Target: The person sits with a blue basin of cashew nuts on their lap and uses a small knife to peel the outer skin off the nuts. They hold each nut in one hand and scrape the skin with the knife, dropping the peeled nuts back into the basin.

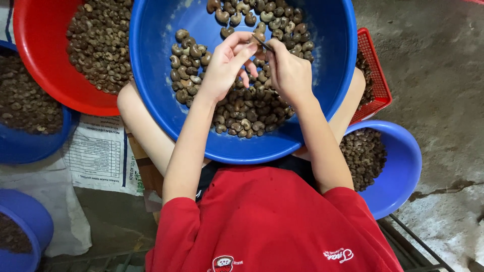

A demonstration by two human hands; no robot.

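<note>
Looking down from the head: sitting low, with a big blue bowl (pixel 151 100) resting on the knees and a heap of brown nuts (pixel 247 108) inside it.

Left hand (pixel 224 68) up over the heap, fingers (pixel 241 44) curled together and pinched on one nut (pixel 258 38), mostly hidden by the fingertips. Right hand (pixel 290 73) just beside it at 3 o'clock, nearly touching, fingers closed tight on a thin dark pick (pixel 263 44). Pick lying long from 10 o'clock to 4 o'clock, tip end at 10 o'clock, right against the pinched nut. So: nut at 3 o'clock from the left fingertips and at 10 o'clock from the right hand, with both hands about as near to it. Held above the heap, not lying in it.

Around the big bowl:
- At 10 o'clock, a red bowl (pixel 35 60) full of nuts.
- At 9 o'clock, another blue bowl (pixel 30 146), partly under the red one, with darker bits inside.
- At 7 o'clock, the edge of one more blue bowl (pixel 38 221).
- At 3 o'clock, a red basket (pixel 375 75) with holes in its sides, partly tucked under the big bowl.
- At 4 o'clock, a smaller blue bowl (pixel 403 166) holding nuts.

Between the left-side bowls, at 8 o'clock, a flat white sack (pixel 98 156) on the floor, printed with a blue box of lines and rows, too small to make out. At 6 o'clock, a red shirt (pixel 272 221) with a small round badge (pixel 223 263) and a small white sign (pixel 339 254) near the bottom edge.
</note>
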